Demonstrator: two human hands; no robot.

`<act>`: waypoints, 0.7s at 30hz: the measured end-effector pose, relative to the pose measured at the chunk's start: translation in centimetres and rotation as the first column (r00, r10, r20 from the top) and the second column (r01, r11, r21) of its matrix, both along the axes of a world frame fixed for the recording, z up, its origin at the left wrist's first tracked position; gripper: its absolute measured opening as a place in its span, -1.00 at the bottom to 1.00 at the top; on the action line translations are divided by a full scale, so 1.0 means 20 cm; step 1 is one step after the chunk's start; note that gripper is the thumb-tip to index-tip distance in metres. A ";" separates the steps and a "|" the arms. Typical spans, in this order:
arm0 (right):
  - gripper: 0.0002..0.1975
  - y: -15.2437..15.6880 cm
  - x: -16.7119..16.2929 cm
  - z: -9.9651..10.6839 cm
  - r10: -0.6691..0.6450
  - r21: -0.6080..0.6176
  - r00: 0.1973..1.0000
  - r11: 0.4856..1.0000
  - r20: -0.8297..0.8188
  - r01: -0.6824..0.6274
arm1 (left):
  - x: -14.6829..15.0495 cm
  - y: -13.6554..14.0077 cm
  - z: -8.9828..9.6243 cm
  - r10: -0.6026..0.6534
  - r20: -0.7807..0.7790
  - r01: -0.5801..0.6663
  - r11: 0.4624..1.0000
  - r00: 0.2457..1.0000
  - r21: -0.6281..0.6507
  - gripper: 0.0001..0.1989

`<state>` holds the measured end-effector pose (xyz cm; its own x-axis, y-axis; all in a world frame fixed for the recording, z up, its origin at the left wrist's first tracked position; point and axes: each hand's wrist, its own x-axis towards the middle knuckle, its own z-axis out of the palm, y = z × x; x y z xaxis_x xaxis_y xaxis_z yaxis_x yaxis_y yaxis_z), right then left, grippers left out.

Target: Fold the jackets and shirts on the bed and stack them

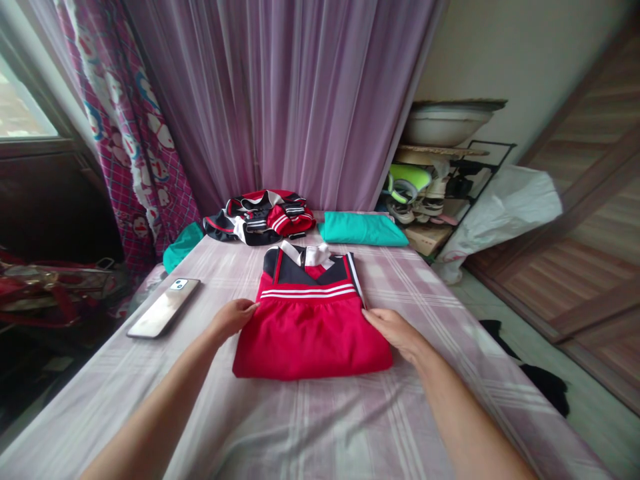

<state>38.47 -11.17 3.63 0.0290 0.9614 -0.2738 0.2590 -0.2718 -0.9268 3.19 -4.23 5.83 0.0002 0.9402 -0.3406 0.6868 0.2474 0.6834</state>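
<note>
A folded red and dark navy jacket (313, 337) lies flat on the plaid cloth in front of me. Its white collar points away, and a red band with white stripes crosses its upper part. At the left edge of that band, my left hand (234, 317) pinches the fabric between thumb and fingers. My right hand (393, 328) grips the opposite edge, thumb on top and fingers partly hidden under the cloth. Both hands rest low, close to the tabletop.
Left of the jacket lies a phone (165, 308). Behind are a rumpled heap of navy, red and white clothes (260, 217) and a folded teal cloth (364, 229). A teal bundle (183, 248) sits at the left edge. A shoe rack (445, 190) stands beyond the right corner.
</note>
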 end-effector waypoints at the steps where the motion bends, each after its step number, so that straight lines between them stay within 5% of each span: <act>1: -0.49 0.00 -0.02 0.00 0.005 -0.030 0.998 1.000 -0.059 -0.007 | 0.01 0.00 0.00 -0.007 0.013 0.007 1.000 1.000 -0.016 -0.58; 4: -0.56 0.00 -0.05 0.01 -0.043 -0.017 0.987 0.999 -0.158 0.041 | 0.02 0.00 0.00 0.014 0.137 -0.007 0.999 0.990 -0.050 -0.53; 7: -0.62 -0.01 -0.05 0.02 -0.158 0.166 0.980 0.970 -0.117 0.177 | 0.03 0.00 0.00 0.035 0.259 -0.057 0.995 0.965 0.081 -0.54; 11: -0.63 -0.01 0.00 -0.05 -0.416 0.362 0.908 0.855 0.052 0.371 | 0.04 0.03 -0.01 0.081 -0.052 -0.064 0.959 0.995 0.276 -0.71; 16: -0.64 -0.04 0.05 -0.19 -0.434 0.292 0.853 0.889 0.289 0.354 | 0.02 0.03 -0.03 0.011 -0.311 0.047 0.983 0.950 0.177 -0.66; 19: -0.58 -0.05 0.04 -0.12 -0.501 0.455 0.764 0.836 0.407 0.307 | 0.03 -0.03 0.00 0.026 -0.365 0.094 0.947 0.931 0.307 -0.56; 21: -0.58 -0.05 -0.03 -0.02 -0.532 0.634 0.717 0.756 0.450 0.162 | 0.08 -0.07 0.04 0.011 -0.398 0.199 0.853 0.917 0.483 -0.56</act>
<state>37.93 -12.20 3.25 0.3620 0.8158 0.4509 0.7699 0.0111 -0.6381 4.72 -5.64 6.59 0.0702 0.9796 0.1885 0.9148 -0.1386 0.3794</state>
